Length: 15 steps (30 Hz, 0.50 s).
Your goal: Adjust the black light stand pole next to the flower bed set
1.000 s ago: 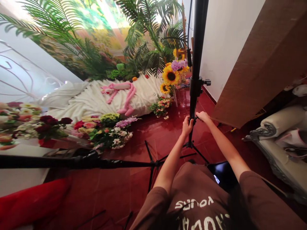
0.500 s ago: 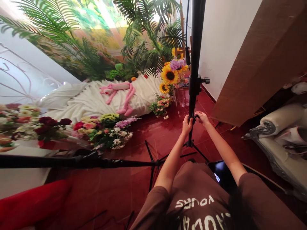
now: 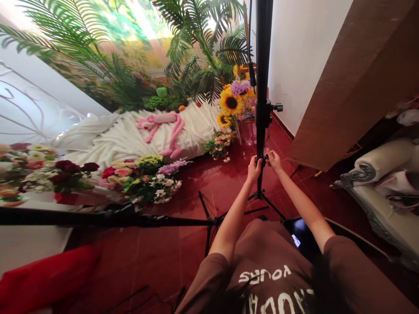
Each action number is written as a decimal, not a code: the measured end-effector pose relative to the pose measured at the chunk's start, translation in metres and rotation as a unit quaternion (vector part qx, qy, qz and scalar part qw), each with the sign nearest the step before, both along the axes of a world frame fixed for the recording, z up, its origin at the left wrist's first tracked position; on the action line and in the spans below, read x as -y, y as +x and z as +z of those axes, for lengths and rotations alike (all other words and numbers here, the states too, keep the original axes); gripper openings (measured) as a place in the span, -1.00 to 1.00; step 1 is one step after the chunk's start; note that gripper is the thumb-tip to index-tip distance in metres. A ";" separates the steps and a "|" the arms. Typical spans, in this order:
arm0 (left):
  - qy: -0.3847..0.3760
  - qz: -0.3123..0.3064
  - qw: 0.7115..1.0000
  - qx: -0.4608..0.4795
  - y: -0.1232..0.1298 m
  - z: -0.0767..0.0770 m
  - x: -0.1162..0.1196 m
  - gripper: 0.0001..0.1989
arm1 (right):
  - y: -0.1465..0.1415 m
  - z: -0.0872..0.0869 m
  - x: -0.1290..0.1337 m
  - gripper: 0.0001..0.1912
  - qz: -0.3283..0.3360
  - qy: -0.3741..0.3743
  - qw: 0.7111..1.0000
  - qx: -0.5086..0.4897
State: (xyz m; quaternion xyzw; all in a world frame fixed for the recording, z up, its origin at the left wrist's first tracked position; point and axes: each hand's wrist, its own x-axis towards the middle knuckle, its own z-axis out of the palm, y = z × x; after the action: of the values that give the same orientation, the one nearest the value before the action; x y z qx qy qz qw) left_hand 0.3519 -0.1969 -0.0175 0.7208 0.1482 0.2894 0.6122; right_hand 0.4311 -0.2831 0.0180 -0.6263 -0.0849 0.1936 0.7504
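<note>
A black light stand (image 3: 263, 56) rises in front of me, its legs spread on the red floor. My left hand (image 3: 254, 169) is wrapped round the lower pole, thumb on the near side. On the pole's right side, my right hand (image 3: 273, 161) has its fingers pinched at a small black tightening knob (image 3: 266, 158), largely covered by the fingertips. Higher up, a second knob (image 3: 277, 107) sticks out to the right, untouched.
Another black stand (image 3: 183, 222) crosses the lower left. Artificial flowers (image 3: 160, 183) border a white-draped bed (image 3: 111, 135) with a pink plush toy (image 3: 163, 118). Sunflowers (image 3: 231, 103) stand beyond the pole. A brown board (image 3: 330, 96) and a cream sofa (image 3: 376, 196) are at right.
The upper pole has shifted slightly left in view. My right hand has moved a little left and down beside the knob, its fingers changing position; my left hand keeps its hold.
</note>
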 end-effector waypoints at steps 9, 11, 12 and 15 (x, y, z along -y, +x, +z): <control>-0.147 0.013 0.987 -0.072 -0.065 -0.021 0.016 -0.48 | 0.001 -0.014 -0.008 -0.41 -0.029 0.012 0.999 0.015; -0.190 0.012 0.974 -0.124 -0.095 -0.037 0.018 -0.44 | 0.003 -0.016 -0.011 -0.39 -0.024 0.018 0.999 0.010; -0.210 0.018 0.967 -0.140 -0.109 -0.045 0.019 -0.42 | 0.004 -0.016 -0.013 -0.38 -0.023 0.023 0.999 0.005; -0.225 0.037 0.962 -0.150 -0.144 -0.061 0.019 -0.37 | 0.007 -0.015 -0.020 -0.36 -0.051 0.026 0.998 -0.025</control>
State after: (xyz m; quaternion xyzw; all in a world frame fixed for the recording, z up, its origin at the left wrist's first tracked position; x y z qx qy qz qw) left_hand 0.2077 -0.2164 -0.0781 0.5937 0.3266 0.1596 0.7179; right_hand 0.4379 -0.2630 0.0034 -0.6048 -0.0386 0.1682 0.7775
